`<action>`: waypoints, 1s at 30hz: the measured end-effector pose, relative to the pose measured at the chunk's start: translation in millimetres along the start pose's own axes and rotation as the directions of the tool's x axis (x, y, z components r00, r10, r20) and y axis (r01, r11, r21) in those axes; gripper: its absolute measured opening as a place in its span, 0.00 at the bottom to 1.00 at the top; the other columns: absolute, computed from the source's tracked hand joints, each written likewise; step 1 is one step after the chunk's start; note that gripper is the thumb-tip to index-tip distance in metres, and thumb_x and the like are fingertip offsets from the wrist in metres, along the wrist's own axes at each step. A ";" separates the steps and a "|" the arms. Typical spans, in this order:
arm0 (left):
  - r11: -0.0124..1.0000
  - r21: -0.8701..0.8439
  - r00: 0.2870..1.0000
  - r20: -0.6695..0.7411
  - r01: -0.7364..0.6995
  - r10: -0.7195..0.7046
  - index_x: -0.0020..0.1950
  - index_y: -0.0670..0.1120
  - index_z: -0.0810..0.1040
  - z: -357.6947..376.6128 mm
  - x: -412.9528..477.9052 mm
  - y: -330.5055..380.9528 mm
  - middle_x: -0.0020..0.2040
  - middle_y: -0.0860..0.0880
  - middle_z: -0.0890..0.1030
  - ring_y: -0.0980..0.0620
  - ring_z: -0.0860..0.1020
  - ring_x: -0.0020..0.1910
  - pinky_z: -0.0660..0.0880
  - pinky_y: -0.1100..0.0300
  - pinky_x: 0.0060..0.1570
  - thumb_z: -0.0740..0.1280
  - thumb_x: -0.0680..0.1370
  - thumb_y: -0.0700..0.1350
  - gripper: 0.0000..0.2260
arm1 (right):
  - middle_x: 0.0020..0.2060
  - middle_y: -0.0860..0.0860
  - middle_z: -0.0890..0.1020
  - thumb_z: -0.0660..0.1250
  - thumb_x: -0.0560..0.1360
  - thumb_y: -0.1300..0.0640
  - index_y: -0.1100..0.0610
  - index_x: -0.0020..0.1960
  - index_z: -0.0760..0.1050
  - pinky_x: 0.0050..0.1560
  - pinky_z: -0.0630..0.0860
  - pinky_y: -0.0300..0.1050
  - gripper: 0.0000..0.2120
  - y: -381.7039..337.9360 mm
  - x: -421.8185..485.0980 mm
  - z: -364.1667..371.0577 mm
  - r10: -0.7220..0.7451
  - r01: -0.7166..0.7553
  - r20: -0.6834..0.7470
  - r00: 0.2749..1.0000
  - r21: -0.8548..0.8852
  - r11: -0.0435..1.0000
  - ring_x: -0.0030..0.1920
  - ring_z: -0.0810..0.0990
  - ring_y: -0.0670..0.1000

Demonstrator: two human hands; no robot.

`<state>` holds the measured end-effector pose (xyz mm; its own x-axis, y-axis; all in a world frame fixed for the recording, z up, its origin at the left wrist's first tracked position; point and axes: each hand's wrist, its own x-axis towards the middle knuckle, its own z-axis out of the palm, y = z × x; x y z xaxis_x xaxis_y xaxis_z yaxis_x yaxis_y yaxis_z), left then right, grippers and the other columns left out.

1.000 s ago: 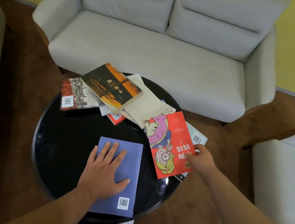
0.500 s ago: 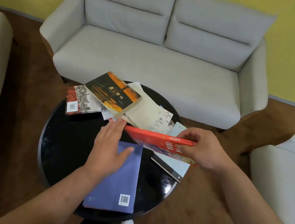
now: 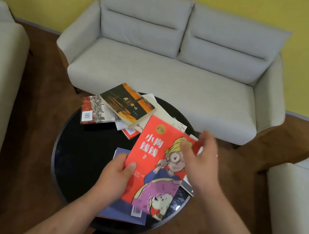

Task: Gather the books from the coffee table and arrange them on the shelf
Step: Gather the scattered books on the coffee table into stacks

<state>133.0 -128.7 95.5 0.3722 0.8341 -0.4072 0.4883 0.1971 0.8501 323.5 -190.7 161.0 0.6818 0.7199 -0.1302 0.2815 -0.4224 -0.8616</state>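
Left hand (image 3: 118, 174) grips the red book (image 3: 149, 151) by its left edge, thumb on the cover, above the blue book (image 3: 122, 212) on the table (image 3: 84, 156) — right hand (image 3: 201, 162) blurred at the far corner, grip unclear.

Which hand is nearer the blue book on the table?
Left. The left hand grips the red book just above the blue book; the right hand is by the red book's far corner.

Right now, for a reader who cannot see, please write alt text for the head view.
A person's left hand grips the left edge of a red book over a blue book on a black coffee table; the blurred right hand is at the red book's upper right corner. More books lie piled at the far edge, before a grey sofa.
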 end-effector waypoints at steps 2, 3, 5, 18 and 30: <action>0.987 -0.032 0.987 0.003 0.159 -0.159 0.48 0.50 0.75 4.1 -8.3 -26.9 0.49 0.44 0.83 0.44 0.83 0.47 0.79 0.42 0.52 0.62 0.82 0.49 0.06 | 0.65 0.45 0.75 0.68 0.80 0.54 0.53 0.72 0.66 0.54 0.74 0.31 0.23 34.8 -7.7 24.7 0.162 -0.161 0.121 0.979 -0.020 0.987 0.64 0.77 0.41; 0.974 -0.057 0.976 0.008 0.219 -0.219 0.48 0.50 0.75 6.0 -13.5 -38.7 0.49 0.44 0.83 0.45 0.83 0.47 0.80 0.44 0.50 0.62 0.82 0.49 0.06 | 0.69 0.51 0.72 0.69 0.79 0.54 0.54 0.75 0.64 0.54 0.76 0.37 0.26 50.0 -9.8 34.7 0.245 -0.237 0.141 0.959 -0.072 0.969 0.65 0.77 0.47; 0.945 -0.109 0.952 0.016 0.307 -0.307 0.49 0.50 0.74 8.5 -22.5 -54.9 0.50 0.47 0.83 0.48 0.83 0.46 0.80 0.53 0.44 0.60 0.83 0.49 0.06 | 0.66 0.54 0.76 0.70 0.79 0.56 0.53 0.68 0.67 0.47 0.79 0.41 0.21 75.7 -11.6 52.5 0.384 -0.368 0.239 0.892 -0.111 0.923 0.57 0.82 0.52; 0.833 0.510 0.975 -0.066 0.214 -0.210 0.67 0.53 0.68 -15.5 9.2 -98.3 0.63 0.50 0.71 0.52 0.75 0.60 0.77 0.54 0.57 0.66 0.76 0.58 0.22 | 0.56 0.40 0.80 0.66 0.82 0.61 0.45 0.71 0.70 0.48 0.82 0.37 0.21 117.4 -6.8 99.5 0.260 -0.218 0.446 0.856 -0.144 0.965 0.56 0.81 0.43; 0.768 -0.348 0.836 0.338 0.538 -0.433 0.61 0.59 0.70 -8.9 41.4 -98.1 0.55 0.45 0.84 0.42 0.83 0.52 0.79 0.43 0.53 0.65 0.79 0.56 0.12 | 0.52 0.47 0.84 0.59 0.84 0.46 0.49 0.71 0.67 0.37 0.80 0.36 0.17 133.5 -27.5 117.0 0.486 -0.705 0.628 0.608 0.145 0.694 0.46 0.84 0.44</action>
<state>93.5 -108.8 -1.7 0.3669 0.4375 -0.8210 0.3006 0.7794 0.5497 263.3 -202.4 -7.8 0.1274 0.5780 -0.8061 -0.3838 -0.7206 -0.5774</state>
